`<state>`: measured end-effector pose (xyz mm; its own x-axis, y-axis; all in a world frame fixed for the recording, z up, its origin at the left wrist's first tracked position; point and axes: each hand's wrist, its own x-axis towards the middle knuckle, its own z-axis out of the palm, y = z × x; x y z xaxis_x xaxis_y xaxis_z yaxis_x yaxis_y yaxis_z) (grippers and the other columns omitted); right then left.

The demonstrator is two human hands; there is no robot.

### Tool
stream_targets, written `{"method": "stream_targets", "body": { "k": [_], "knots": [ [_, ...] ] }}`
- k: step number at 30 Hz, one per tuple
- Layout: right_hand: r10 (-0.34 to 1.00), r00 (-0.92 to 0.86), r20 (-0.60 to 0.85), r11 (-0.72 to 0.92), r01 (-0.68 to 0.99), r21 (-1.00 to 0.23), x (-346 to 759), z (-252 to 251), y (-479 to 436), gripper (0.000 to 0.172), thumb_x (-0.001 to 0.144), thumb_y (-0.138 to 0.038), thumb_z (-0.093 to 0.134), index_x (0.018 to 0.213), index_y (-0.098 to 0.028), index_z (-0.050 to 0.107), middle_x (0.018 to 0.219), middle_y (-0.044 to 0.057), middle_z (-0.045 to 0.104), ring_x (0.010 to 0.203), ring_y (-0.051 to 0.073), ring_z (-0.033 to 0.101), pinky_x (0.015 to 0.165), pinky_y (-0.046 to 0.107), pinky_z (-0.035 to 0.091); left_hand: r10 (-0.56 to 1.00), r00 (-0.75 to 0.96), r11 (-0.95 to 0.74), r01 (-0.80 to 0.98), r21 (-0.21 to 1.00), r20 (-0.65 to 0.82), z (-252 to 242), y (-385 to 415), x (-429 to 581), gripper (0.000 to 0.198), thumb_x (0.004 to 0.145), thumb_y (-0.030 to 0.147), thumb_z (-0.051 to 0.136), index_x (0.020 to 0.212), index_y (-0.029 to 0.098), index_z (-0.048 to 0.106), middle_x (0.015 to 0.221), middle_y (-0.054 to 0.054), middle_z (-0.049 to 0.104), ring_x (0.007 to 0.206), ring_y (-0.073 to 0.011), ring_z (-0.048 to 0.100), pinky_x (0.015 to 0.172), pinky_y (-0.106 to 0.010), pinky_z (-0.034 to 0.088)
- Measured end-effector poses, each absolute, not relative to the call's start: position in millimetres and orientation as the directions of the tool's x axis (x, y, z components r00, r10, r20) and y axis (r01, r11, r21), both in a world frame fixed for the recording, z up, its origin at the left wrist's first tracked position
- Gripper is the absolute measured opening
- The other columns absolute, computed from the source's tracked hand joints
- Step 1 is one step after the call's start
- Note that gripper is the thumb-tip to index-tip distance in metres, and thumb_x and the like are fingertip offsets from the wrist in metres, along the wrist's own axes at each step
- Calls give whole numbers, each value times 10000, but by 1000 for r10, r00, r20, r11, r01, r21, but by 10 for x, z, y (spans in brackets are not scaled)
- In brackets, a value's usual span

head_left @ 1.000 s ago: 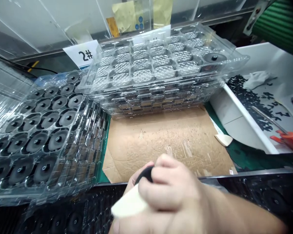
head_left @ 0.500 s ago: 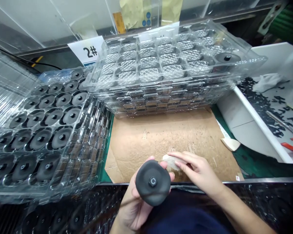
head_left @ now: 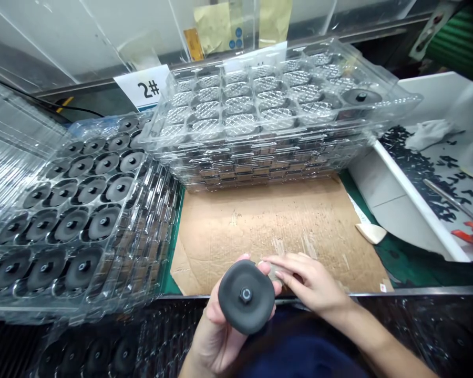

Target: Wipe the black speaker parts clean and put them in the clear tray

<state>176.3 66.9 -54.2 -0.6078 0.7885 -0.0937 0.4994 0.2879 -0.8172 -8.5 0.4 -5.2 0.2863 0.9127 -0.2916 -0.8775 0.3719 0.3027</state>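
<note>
The left hand (head_left: 216, 336) grips a black rubber disc (head_left: 246, 296) from behind, above a cardboard sheet (head_left: 260, 226); the right hand's (head_left: 311, 281) fingers lie over a pale pad (head_left: 275, 272), their grip unclear. Hard rubbing could twist the disc loose, knocking it toward the stacked clear plastic trays (head_left: 260, 168)

We read one clear mark: "2#", bold black on white card (head_left: 141, 86), at 11 o'clock, standing just behind corner of clear tray (head_left: 157, 142). Nothing else legible to us. Blank-looking white strip on tray (head_left: 255, 55) at 12 o'clock. Near it, blue dots (head_left: 235, 38) on pale sheet, orange label (head_left: 193, 44): no words we can make out. Tag (head_left: 430, 30) at 1 o'clock, tiny sticker (head_left: 383, 287) at 4 o'clock: too small to read.
</note>
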Motion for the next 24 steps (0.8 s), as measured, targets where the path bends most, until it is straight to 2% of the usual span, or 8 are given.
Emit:
{"method": "stream_targets", "body": {
  "k": [5, 8, 24],
  "knots": [
    [791, -602, -107, 289, 523, -801, 1747, -487, 649, 288, 892, -201, 477, 1143, -278, 595, 899, 16, 661, 813, 168, 568, 747, 309, 434, 895, 263, 381, -871, 311, -359, 16, -5, -79, 480, 591, 356, 770, 1054, 297, 663, 1144, -47, 659, 1001, -265, 629, 839, -312, 519],
    [779, -618, -110, 301, 522, -798, 1744, -478, 637, 301, 886, -190, 470, 1144, -280, 597, 899, 12, 660, 799, 162, 566, 741, 303, 430, 888, 258, 382, -874, 301, -381, 27, -24, -72, 529, 554, 365, 788, 1063, 297, 659, 1136, -48, 663, 1002, -267, 629, 833, -303, 521],
    [758, -644, -106, 322, 511, -797, 1710, -435, 591, 290, 889, -192, 454, 1127, -255, 607, 795, 20, 637, 718, 160, 549, 711, 307, 427, 898, 247, 369, -873, 319, -364, 32, -63, -49, 509, 574, 380, 776, 1063, 301, 656, 1134, -29, 665, 1002, -247, 630, 831, -288, 518]
  ]
}}
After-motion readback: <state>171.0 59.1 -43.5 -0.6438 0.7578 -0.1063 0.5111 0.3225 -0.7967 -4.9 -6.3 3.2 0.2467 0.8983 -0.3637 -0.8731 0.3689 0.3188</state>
